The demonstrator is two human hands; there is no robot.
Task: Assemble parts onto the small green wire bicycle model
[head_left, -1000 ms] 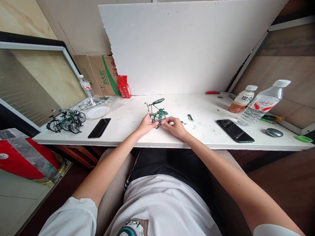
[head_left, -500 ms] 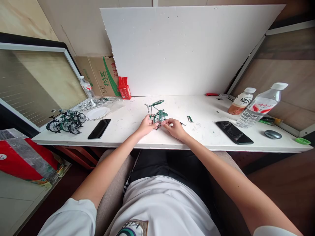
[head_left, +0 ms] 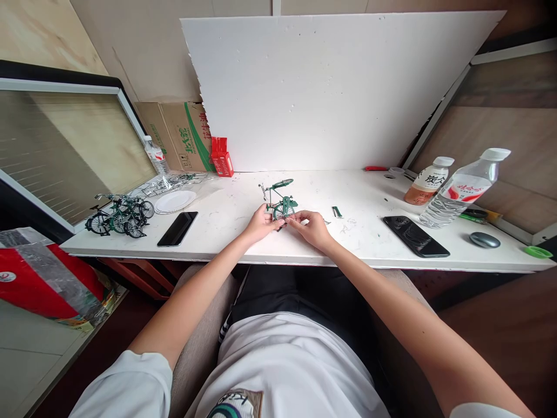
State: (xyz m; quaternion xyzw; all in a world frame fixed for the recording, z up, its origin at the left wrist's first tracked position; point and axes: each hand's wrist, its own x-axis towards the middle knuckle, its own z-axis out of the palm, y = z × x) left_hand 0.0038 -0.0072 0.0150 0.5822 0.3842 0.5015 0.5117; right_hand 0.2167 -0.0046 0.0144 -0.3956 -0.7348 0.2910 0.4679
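Note:
A small green model bicycle [head_left: 285,204], partly put together, is held just above the white table near its front edge. My left hand [head_left: 261,224] grips it from the left, thumb and fingers closed at the lower part near a wheel. On the other side my right hand [head_left: 310,226] pinches at the same low part; its fingertips cover whatever small piece is between them. The handlebar end and a green oval part stick up beyond the hands. A loose green part [head_left: 336,212] lies to the right of my right hand.
Several finished model bicycles [head_left: 117,216] stand at the left beside a white plate [head_left: 174,201] and a phone [head_left: 177,229]. At the right are another phone [head_left: 415,236], a water bottle [head_left: 463,186], a drink bottle [head_left: 429,182] and a mouse [head_left: 484,240]. A white board [head_left: 339,87] rises behind.
The whole view has shifted slightly. Both hands keep the same hold on the model bicycle, with hardly any visible finger movement.

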